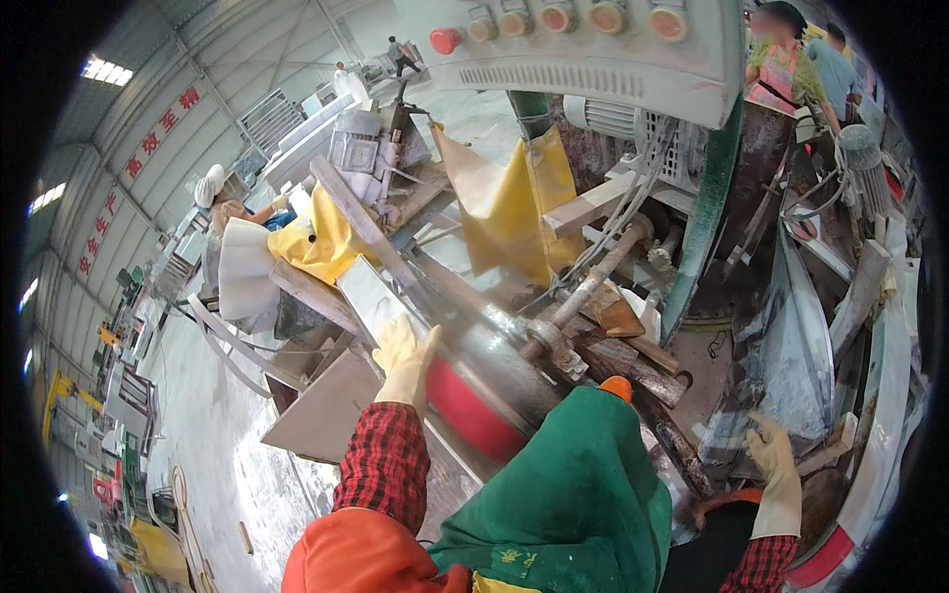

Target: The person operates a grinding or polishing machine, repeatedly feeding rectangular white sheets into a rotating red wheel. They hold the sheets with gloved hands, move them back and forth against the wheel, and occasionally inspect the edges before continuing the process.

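— So what fills the middle of the view?

— Mostly a big stone-cutting machine point(593, 247), wet and grimy, with a grey control panel point(593, 44) at the far top carrying a row of round buttons. Yellow splash sheets point(514, 198) hang from it at the far centre.

— And the piece being worked?

— A long pale stone slab point(371, 296) lies on the machine bed, left of centre, running from near the left hand away to the far left. A red band point(470, 410) edges the bed just to the near right of it.

— Who is at it?

— A person in a green apron point(583, 494) and red plaid sleeves. The left hand point(403, 358), in a pale yellow glove, rests flat on the near end of the slab, fingers together and stretched forward.

— The other one?

— The right hand point(776, 465), gloved the same, sits low at the near right, fingers curled loosely against a wet grey sheet point(791, 366); whether it grips anything, I cannot tell.

— Anyone else?

— Two people stand at the far right behind the machine, and one in a white hat point(210, 184) bends at the far left.
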Tool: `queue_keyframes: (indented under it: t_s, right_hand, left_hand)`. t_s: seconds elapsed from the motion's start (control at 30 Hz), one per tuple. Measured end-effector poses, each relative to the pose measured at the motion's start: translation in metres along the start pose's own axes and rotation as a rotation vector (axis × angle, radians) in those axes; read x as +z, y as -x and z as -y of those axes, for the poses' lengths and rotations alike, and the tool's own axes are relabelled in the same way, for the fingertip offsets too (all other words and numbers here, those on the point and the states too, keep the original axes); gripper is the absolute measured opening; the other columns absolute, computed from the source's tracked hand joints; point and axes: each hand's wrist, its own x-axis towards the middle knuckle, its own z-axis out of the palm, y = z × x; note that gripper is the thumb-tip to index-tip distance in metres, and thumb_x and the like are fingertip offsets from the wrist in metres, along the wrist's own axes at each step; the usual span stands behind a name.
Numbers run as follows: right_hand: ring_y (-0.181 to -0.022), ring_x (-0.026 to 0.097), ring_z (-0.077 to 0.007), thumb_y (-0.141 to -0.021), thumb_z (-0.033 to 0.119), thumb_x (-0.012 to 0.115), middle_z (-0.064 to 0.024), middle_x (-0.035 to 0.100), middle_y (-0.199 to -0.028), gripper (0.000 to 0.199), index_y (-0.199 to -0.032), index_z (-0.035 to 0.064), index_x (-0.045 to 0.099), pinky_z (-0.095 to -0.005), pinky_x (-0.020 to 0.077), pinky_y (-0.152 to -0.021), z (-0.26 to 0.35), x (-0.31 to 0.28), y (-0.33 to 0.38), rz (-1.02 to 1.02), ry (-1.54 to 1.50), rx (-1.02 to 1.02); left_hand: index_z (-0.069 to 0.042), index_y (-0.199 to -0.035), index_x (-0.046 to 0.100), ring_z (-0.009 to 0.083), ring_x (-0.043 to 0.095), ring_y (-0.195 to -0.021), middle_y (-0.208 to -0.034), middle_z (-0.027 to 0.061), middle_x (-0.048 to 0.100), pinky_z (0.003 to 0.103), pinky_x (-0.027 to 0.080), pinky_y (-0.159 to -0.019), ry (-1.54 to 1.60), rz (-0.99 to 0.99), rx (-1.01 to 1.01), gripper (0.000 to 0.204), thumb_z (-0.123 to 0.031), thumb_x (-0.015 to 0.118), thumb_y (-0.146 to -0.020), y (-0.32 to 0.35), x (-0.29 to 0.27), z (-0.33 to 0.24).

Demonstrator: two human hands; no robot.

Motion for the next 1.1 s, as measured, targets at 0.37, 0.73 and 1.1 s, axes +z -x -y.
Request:
queue_keyframes:
  t_s: [0.37, 0.73, 1.1]
  right_hand:
    - [-0.084, 0.069, -0.0220, -0.104, 0.009, 0.057, -0.0213, 0.071, -0.111, 0.047, -0.150, 0.0022, 0.051, -0.0347, 0.0558, -0.074, 0.004, 0.015, 0.000, 0.050, -0.011, 0.025]
    - [-0.076, 0.068, -0.0208, -0.105, 0.009, 0.053, -0.0174, 0.072, -0.100, 0.047, -0.151, 0.0002, 0.048, -0.0332, 0.0553, -0.069, -0.028, 0.011, -0.012, 0.089, 0.037, -0.057]
    - [-0.074, 0.066, -0.0191, -0.105, 0.009, 0.054, -0.0158, 0.072, -0.096, 0.047, -0.151, 0.0003, 0.049, -0.0336, 0.0541, -0.068, -0.011, 0.009, 0.002, 0.071, 0.036, -0.046]
  left_hand:
    - [-0.006, -0.147, 0.050, 0.0397, 0.042, -0.139, -0.149, 0.0198, 0.050, 0.053, 0.032, -0.114, 0.075, -0.210, 0.082, 0.074, -0.049, 0.067, -0.090, 0.015, 0.019, -0.005]
    - [-0.002, -0.138, 0.055, 0.0446, 0.053, -0.123, -0.133, 0.0254, 0.058, 0.049, 0.044, -0.106, 0.071, -0.324, 0.160, 0.067, -0.044, 0.071, -0.088, 0.019, 0.026, 0.000]
    - [-0.009, -0.151, 0.046, 0.0373, 0.034, -0.148, -0.159, 0.0173, 0.042, 0.049, 0.036, -0.118, 0.107, -0.075, 0.024, 0.077, -0.045, 0.068, -0.087, 0.025, 0.012, -0.010]
